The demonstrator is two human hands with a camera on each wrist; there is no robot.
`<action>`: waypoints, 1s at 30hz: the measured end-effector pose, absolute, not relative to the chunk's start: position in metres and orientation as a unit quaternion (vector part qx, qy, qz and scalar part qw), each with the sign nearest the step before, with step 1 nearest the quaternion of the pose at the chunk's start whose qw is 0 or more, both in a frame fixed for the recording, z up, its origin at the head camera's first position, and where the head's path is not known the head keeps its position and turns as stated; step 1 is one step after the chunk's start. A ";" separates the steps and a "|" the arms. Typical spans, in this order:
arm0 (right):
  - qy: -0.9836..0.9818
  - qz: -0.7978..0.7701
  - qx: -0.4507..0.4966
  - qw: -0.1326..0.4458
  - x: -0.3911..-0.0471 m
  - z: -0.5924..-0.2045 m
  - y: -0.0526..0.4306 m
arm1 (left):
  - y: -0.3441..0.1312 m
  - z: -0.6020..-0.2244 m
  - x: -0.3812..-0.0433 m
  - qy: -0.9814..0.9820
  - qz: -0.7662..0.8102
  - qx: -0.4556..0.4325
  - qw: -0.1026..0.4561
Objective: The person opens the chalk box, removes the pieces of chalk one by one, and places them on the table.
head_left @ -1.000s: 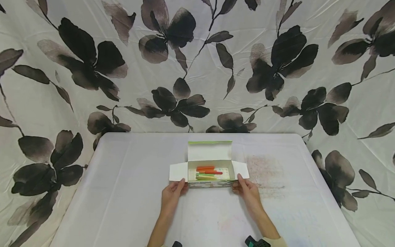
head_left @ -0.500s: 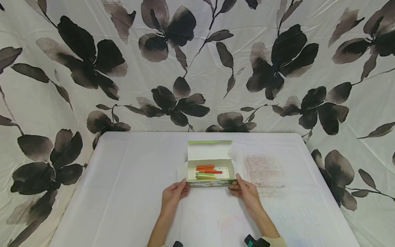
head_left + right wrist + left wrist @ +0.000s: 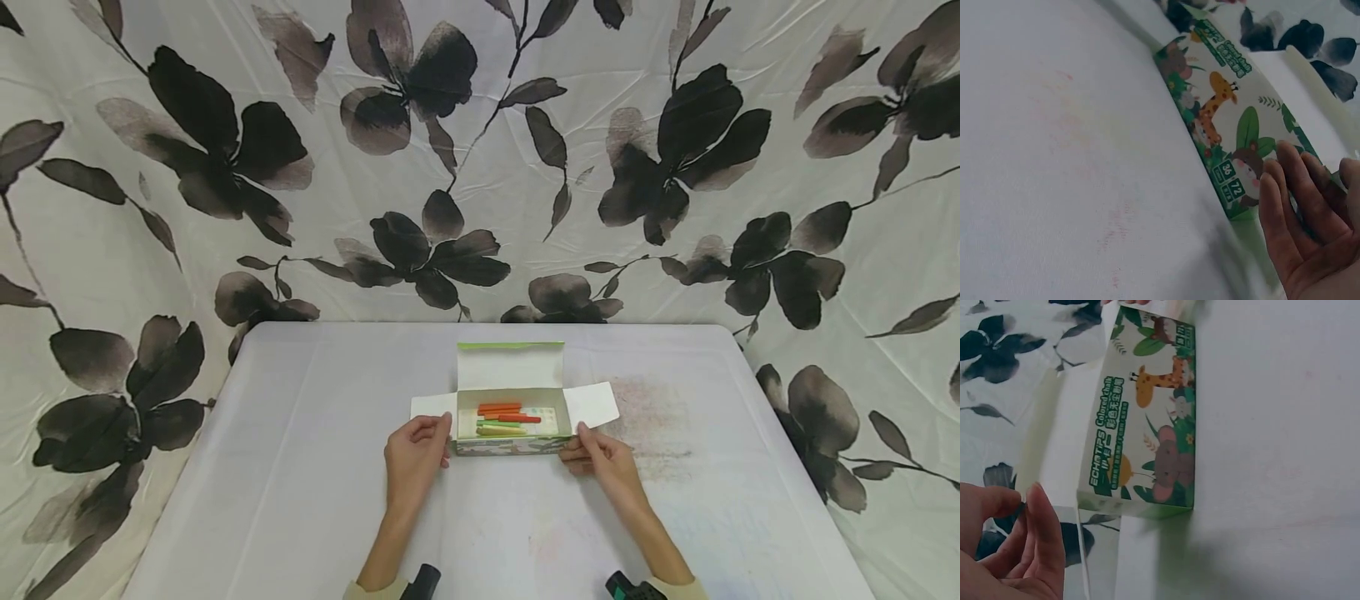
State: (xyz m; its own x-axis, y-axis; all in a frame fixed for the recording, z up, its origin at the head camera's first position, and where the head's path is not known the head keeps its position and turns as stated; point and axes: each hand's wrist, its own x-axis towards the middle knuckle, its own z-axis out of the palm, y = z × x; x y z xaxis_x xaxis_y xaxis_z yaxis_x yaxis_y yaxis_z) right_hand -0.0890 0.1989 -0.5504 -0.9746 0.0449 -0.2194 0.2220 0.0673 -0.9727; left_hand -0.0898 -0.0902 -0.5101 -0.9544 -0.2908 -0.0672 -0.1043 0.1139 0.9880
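Observation:
A colored chalk box (image 3: pixel 510 447), printed with animals and leaves, lies open before me on the white table. Inside are orange, red, green and yellow chalk sticks (image 3: pixel 500 410). My left hand (image 3: pixel 412 462) is at the box's front left corner, its fingertips overlapping the left flap (image 3: pixel 429 406). In the left wrist view its thumb and fingertips meet, with nothing showing between them. At the front right corner my right hand (image 3: pixel 607 467) pinches the near corner of the right flap (image 3: pixel 592 402), thumb on top. Its other fingers lie beside the box front.
The box's long lid (image 3: pixel 510 367) stands raised at the back. Reddish brown smudges (image 3: pixel 648 425) mark the white table (image 3: pixel 330 483) to the right. Behind the table hangs a cloth (image 3: pixel 555 167) with dark flowers.
Both side flaps, hardly visible half a second ago, now spread outward, the right one slanting farther out. My left hand has risen slightly toward the left flap; the box and chalk stay put.

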 end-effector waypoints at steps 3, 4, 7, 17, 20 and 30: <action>0.744 -0.661 0.049 0.085 -0.088 -0.545 0.202 | -0.088 -0.505 -0.100 -0.753 -0.639 0.126 0.088; 0.750 -0.655 0.031 0.092 -0.087 -0.543 0.202 | -0.088 -0.504 -0.102 -0.757 -0.634 0.126 0.092; 0.765 -0.635 -0.015 0.103 -0.087 -0.537 0.203 | -0.087 -0.504 -0.110 -0.776 -0.610 0.128 0.100; 0.789 -0.598 -0.105 0.092 -0.097 -0.516 0.202 | -0.085 -0.518 -0.127 -0.795 -0.588 0.131 0.074; 0.788 -0.596 -0.126 0.087 -0.103 -0.509 0.199 | -0.086 -0.523 -0.130 -0.794 -0.590 0.134 0.056; 0.809 -0.559 -0.171 0.061 -0.135 -0.490 0.193 | -0.090 -0.528 -0.131 -0.757 -0.636 0.148 0.004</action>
State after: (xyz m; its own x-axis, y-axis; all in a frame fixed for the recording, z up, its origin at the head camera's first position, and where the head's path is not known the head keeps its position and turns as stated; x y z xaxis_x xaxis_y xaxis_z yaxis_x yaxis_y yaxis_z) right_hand -0.1353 0.1929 -0.4896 -0.9338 -0.3456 0.0930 -0.2089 0.3152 -0.9257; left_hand -0.1308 -0.0899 -0.5283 -0.9564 -0.2283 -0.1822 -0.2188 0.1467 0.9647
